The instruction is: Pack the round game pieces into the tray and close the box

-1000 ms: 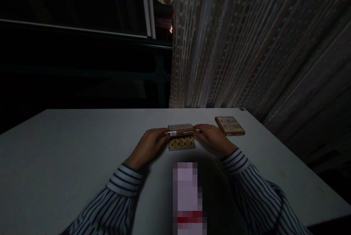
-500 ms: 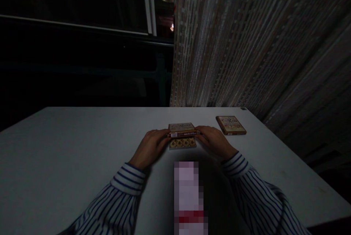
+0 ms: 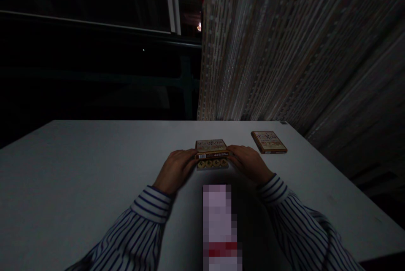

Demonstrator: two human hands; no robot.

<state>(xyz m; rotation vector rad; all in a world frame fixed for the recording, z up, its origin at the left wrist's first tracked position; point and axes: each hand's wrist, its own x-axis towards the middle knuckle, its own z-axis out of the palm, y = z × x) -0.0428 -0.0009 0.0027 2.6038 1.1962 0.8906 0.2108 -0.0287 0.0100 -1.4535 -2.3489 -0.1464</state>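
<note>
A flat box lid [image 3: 211,145] with dark lettering and a barcode on its near side lies ahead of me, over a shallow tray of Chinese chess pieces [image 3: 216,163]. Several round pale pieces with dark characters show in one row below the lid's near edge; the rest of the tray is covered. My left hand [image 3: 176,167] grips the lid's near left corner, fingers closed on it. At the near right corner, my right hand [image 3: 249,162] holds the lid between thumb and fingers. Some fingertips are hidden.
A similar flat box [image 3: 269,142] lies on the white table [image 3: 104,170], towards its right far edge. Behind the table hangs a string curtain [image 3: 234,52]. A pixelated pale and red patch [image 3: 218,216] covers the view in front of me.
The lid has come slightly down and towards me over the tray, so a little less of the tray shows. Both hands keep their hold. My view has shifted slightly.
</note>
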